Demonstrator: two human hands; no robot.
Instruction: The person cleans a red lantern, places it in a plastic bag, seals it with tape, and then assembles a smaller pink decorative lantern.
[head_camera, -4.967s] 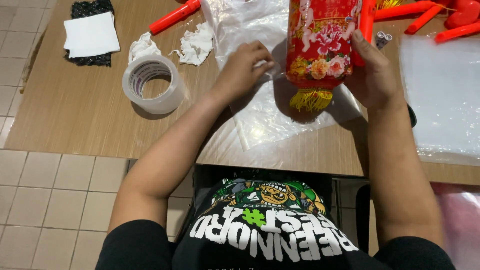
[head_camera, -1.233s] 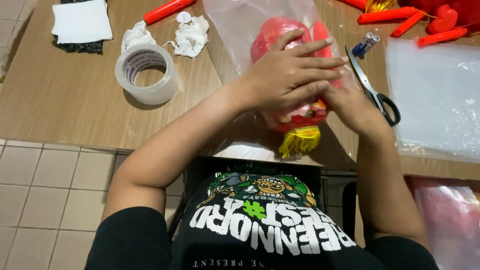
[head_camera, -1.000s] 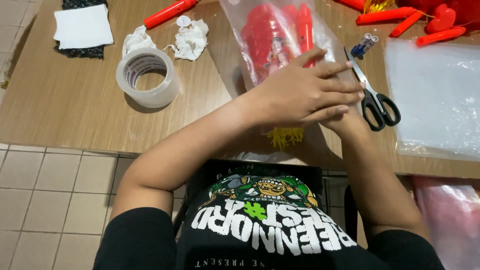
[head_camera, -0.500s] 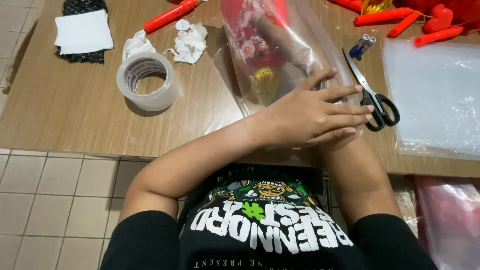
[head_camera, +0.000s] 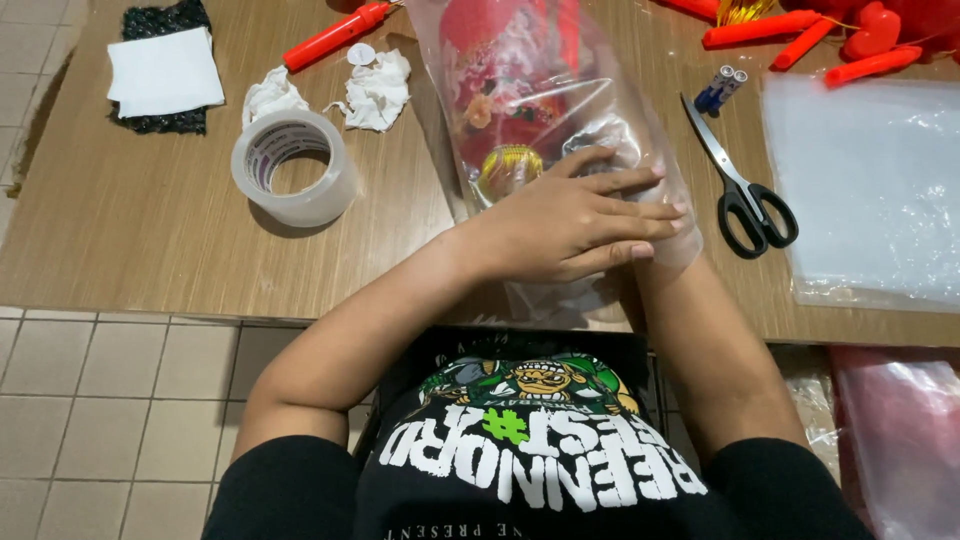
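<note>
Left hand (head_camera: 575, 220) lies flat, fingers spread, pressing the near end of a clear plastic bag (head_camera: 620, 110) on the wooden worktop (head_camera: 150, 220); the grip is released, palm down, clasping nothing. Right hand is hidden under the left hand and the bag, only its forearm showing, so its grip cannot be told. Inside the bag sits a red lantern ornament (head_camera: 500, 70) with flower print and a yellow tassel end (head_camera: 508, 165) just beyond the left fingers. Black-handled scissors (head_camera: 745, 190) lie just right of the bag; a stack of clear bags (head_camera: 870, 190) further right. A tape roll (head_camera: 292, 165) stands left, crumpled white paper (head_camera: 375, 90) behind it, a white sheet on black mesh (head_camera: 165, 75) at far left
</note>
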